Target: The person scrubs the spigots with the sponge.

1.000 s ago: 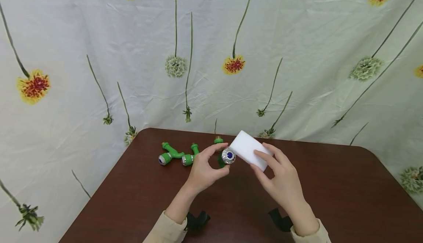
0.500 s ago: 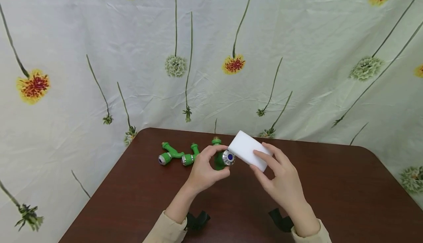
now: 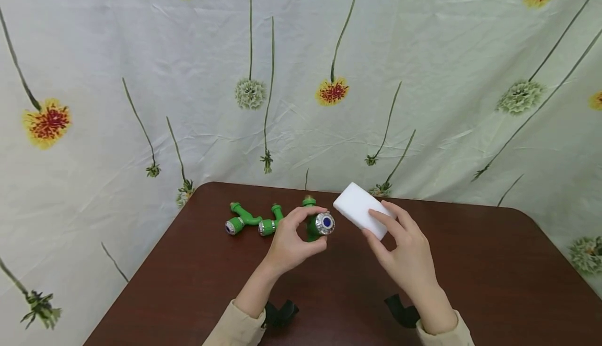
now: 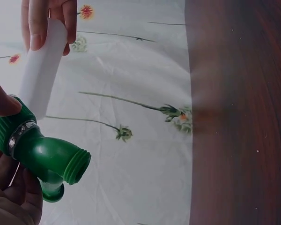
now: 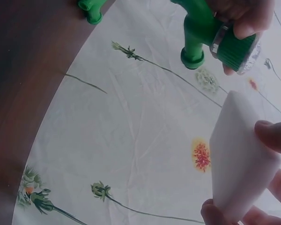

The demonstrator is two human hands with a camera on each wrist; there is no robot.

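Note:
With thumb and fingers my left hand [image 3: 290,244] grips a green plastic faucet [image 3: 311,227] by its ribbed knob end. The faucet's silver cap with a blue centre faces me; in the left wrist view its threaded end [image 4: 77,166] points to the right. My right hand [image 3: 408,252] pinches a white sponge block [image 3: 361,209] by its edges, tilted, just right of the faucet. A small gap parts sponge and faucet in the head view, and the right wrist view also has the sponge [image 5: 241,157] apart from the knob [image 5: 236,49].
Two more green faucets lie on the dark brown table [image 3: 470,262] left of my left hand: one farther left [image 3: 242,219], one nearer [image 3: 270,224]. A floral cloth [image 3: 301,137] hangs behind the table. Black straps [image 3: 282,314] show near both wrists.
My right hand has drawn the sponge slightly right and away from the faucet, where it earlier met the knob. The left hand stays in place; the faucet's tilt has shifted a little.

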